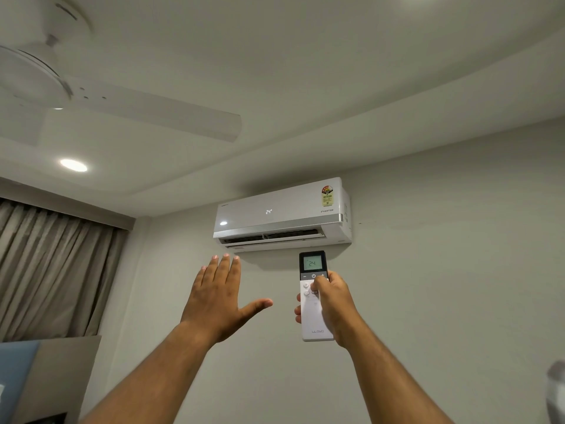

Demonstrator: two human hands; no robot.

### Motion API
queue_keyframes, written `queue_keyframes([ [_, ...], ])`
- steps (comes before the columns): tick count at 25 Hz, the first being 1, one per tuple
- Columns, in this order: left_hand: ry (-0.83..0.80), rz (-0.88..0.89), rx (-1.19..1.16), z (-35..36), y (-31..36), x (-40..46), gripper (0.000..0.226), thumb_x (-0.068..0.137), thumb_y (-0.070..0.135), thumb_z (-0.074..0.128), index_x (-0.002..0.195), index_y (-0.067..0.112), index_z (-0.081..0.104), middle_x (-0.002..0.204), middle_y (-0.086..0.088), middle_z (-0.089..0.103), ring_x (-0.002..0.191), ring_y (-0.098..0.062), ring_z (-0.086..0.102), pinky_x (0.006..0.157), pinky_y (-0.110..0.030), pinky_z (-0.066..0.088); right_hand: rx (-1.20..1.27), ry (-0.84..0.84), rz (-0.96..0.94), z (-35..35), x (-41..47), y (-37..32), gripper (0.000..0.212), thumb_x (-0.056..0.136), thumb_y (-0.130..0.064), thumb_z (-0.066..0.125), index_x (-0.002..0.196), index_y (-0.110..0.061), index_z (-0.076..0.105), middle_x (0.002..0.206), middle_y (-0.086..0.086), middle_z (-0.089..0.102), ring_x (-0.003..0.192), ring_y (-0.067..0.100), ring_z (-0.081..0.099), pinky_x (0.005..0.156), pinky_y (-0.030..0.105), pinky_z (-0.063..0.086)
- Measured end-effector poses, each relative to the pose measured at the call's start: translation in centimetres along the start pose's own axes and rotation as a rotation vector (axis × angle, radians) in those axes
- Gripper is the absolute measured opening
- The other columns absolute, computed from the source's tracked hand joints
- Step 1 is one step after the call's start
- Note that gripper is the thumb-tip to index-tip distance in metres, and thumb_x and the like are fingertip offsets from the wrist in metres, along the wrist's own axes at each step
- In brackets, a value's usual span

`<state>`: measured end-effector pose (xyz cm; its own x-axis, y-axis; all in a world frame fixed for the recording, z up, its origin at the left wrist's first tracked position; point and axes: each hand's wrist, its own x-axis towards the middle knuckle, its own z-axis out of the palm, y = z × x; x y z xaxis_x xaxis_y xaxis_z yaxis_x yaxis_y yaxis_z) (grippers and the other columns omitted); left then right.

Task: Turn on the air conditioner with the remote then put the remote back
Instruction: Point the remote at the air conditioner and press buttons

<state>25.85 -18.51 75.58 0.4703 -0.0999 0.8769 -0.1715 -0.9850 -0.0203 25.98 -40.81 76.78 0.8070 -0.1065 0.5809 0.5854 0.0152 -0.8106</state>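
Observation:
A white wall-mounted air conditioner (pixel 282 214) hangs high on the wall, its front panel lit with "24" and its bottom flap open. My right hand (pixel 334 307) grips a white remote (pixel 312 319) held upright just below the unit; its small screen also reads 24. My thumb rests on the buttons under the screen. My left hand (pixel 218 298) is raised flat beside it, fingers spread, palm toward the wall, holding nothing.
A white ceiling fan (pixel 91 99) fills the upper left, with a round ceiling light (pixel 73 165) below it. Grey curtains (pixel 52 270) hang at the left. A headboard or furniture edge (pixel 58 371) sits at the lower left.

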Motion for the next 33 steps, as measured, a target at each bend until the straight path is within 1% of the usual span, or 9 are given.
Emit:
queue_keyframes([
  [3, -0.001, 0.005, 0.019, 0.00, -0.05, 0.01, 0.125, 0.055, 0.095, -0.007, 0.151, 0.015, -0.007, 0.162, -0.008, -0.005, 0.148, -0.026, -0.009, 0.116, -0.039, -0.007, 0.006, -0.003, -0.003, -0.05, -0.03, -0.38, 0.026, 0.096, -0.020, 0.050, 0.122, -0.015, 0.046, 0.090, 0.023, 0.068, 0.056, 0.028, 0.069, 0.051, 0.034, 0.058],
  [7, 0.010, 0.005, 0.024, -0.31, -0.17, 0.16, 0.125, 0.055, 0.094, -0.008, 0.151, 0.014, -0.005, 0.162, -0.010, -0.004, 0.148, -0.027, -0.008, 0.116, -0.040, -0.007, 0.014, -0.010, -0.020, -0.22, -0.09, -0.76, 0.018, 0.095, -0.017, 0.049, 0.113, -0.014, 0.049, 0.085, 0.021, 0.068, 0.051, 0.025, 0.068, 0.047, 0.033, 0.057],
  [12, 0.007, 0.005, 0.020, -0.39, -0.03, 0.03, 0.126, 0.054, 0.094, -0.008, 0.151, 0.014, -0.005, 0.162, -0.009, -0.005, 0.148, -0.027, -0.008, 0.117, -0.041, -0.006, -0.020, 0.000, -0.001, -0.31, -0.12, -0.40, 0.027, 0.096, -0.019, 0.049, 0.122, -0.012, 0.046, 0.092, 0.024, 0.068, 0.058, 0.029, 0.068, 0.051, 0.034, 0.058],
  [17, 0.008, 0.006, 0.029, -0.38, 0.06, 0.11, 0.125, 0.054, 0.093, -0.009, 0.151, 0.014, -0.006, 0.162, -0.010, -0.005, 0.148, -0.027, -0.009, 0.116, -0.041, -0.006, -0.009, 0.000, -0.003, -0.44, -0.11, -0.27, 0.026, 0.095, -0.016, 0.047, 0.120, -0.010, 0.047, 0.092, 0.026, 0.067, 0.058, 0.031, 0.067, 0.053, 0.036, 0.058],
  [21, 0.008, 0.002, 0.028, -0.10, 0.02, 0.17, 0.125, 0.054, 0.094, -0.008, 0.151, 0.015, -0.006, 0.162, -0.009, -0.004, 0.148, -0.027, -0.008, 0.115, -0.039, -0.008, -0.004, -0.005, 0.001, -0.42, -0.17, -0.36, 0.024, 0.096, -0.017, 0.048, 0.119, -0.011, 0.047, 0.092, 0.026, 0.067, 0.061, 0.032, 0.067, 0.055, 0.037, 0.059],
  [24, 0.007, 0.001, 0.029, 0.09, 0.00, 0.24, 0.125, 0.054, 0.095, -0.009, 0.151, 0.015, -0.006, 0.162, -0.009, -0.005, 0.148, -0.027, -0.009, 0.114, -0.039, -0.009, 0.003, -0.002, 0.000, -0.36, -0.23, -0.50, 0.022, 0.096, -0.018, 0.049, 0.117, -0.013, 0.048, 0.092, 0.025, 0.067, 0.060, 0.031, 0.068, 0.053, 0.036, 0.059],
  [29, 0.012, 0.000, 0.020, -0.10, -0.07, 0.29, 0.125, 0.054, 0.095, -0.008, 0.151, 0.016, -0.006, 0.162, -0.009, -0.005, 0.148, -0.027, -0.009, 0.113, -0.038, -0.009, 0.045, -0.006, -0.012, -0.33, -0.29, -0.71, 0.017, 0.095, -0.016, 0.048, 0.111, -0.013, 0.050, 0.090, 0.026, 0.067, 0.061, 0.034, 0.067, 0.056, 0.039, 0.059],
  [33, 0.017, 0.002, 0.024, -0.38, 0.01, 0.26, 0.125, 0.054, 0.094, -0.009, 0.151, 0.016, -0.007, 0.162, -0.009, -0.006, 0.148, -0.027, -0.010, 0.114, -0.038, -0.009, 0.083, -0.017, -0.022, -0.29, -0.42, -0.92, 0.012, 0.094, -0.019, 0.047, 0.104, -0.014, 0.052, 0.085, 0.025, 0.066, 0.058, 0.035, 0.065, 0.059, 0.042, 0.059],
])
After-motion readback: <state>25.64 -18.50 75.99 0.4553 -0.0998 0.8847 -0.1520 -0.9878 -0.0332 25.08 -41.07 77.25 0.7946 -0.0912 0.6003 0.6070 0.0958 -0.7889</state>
